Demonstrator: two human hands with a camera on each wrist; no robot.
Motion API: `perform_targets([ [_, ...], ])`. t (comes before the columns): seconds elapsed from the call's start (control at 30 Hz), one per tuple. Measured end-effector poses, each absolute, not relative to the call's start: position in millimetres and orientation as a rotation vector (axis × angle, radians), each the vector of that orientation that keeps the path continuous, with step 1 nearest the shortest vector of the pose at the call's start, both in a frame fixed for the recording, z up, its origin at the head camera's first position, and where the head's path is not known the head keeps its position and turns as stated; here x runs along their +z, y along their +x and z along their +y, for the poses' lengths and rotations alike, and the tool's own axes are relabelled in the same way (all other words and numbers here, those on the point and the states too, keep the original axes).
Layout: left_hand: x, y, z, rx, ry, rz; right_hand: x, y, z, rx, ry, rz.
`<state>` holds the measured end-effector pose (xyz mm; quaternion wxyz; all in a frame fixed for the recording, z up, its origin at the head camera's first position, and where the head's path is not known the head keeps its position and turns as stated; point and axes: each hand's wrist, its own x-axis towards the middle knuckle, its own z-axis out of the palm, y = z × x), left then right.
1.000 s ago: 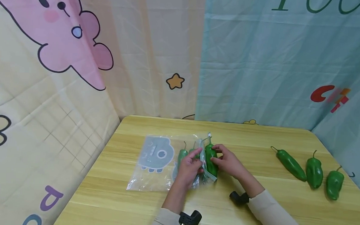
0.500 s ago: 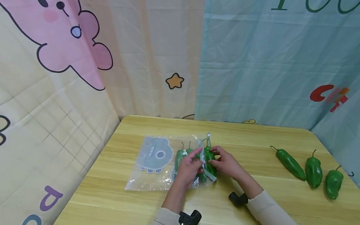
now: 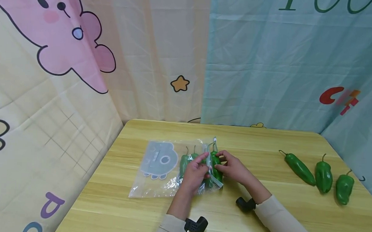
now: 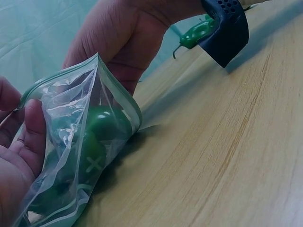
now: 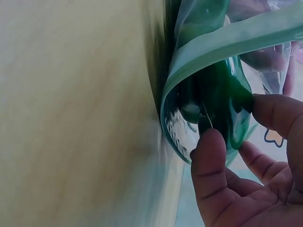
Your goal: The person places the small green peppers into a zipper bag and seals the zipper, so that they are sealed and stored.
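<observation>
A clear zip bag (image 3: pixel 160 159) with a printed blue-grey cartoon figure lies on the table, its mouth facing right. Through the plastic, several green peppers (image 3: pixel 183 163) show. My left hand (image 3: pixel 196 172) pinches the mouth's edge between thumb and finger, as the left wrist view shows at the bag's rim (image 4: pixel 57 78). At the opening, my right hand (image 3: pixel 233 167) grips a green pepper (image 5: pixel 222 94) with its fingertips. That pepper is partly inside the mouth, behind the pale green zip strip (image 5: pixel 227 42). My left hand hides part of the bag's contents.
On the right of the wooden table (image 3: pixel 249 142) lie three more peppers: a long one (image 3: pixel 299 168), a middle one (image 3: pixel 323 177) and one near the right edge (image 3: pixel 344 189). Printed curtains (image 3: pixel 267 64) hang behind the table and along its left side.
The right hand has shifted slightly left with the pepper, which sits deeper in the bag's mouth. Peppers inside have slid a little left. The left hand keeps its place.
</observation>
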<state>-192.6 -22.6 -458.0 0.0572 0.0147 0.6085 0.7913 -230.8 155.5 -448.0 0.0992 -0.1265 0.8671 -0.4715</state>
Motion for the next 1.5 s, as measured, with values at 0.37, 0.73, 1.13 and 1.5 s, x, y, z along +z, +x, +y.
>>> perform_targets([
  [0.37, -459.1, -192.7, -23.1, 2.405, 0.057, 1.846, -450.1, -231.8, 154.7, -1.312, -0.399, 2.62],
  [0.73, -457.7, -192.0, -23.7, 2.395, 0.039, 1.849, -448.9, -231.1, 151.4, -1.377, -0.372, 2.602],
  [1.13, -458.0, -192.6, -23.4, 2.402, 0.051, 1.863, -448.0, -229.2, 148.0, -1.518, -0.32, 2.483],
  [1.5, -454.9, -191.9, -24.7, 2.425, 0.071, 1.818, -450.3, -228.1, 145.1, -1.645, -0.37, 2.333],
])
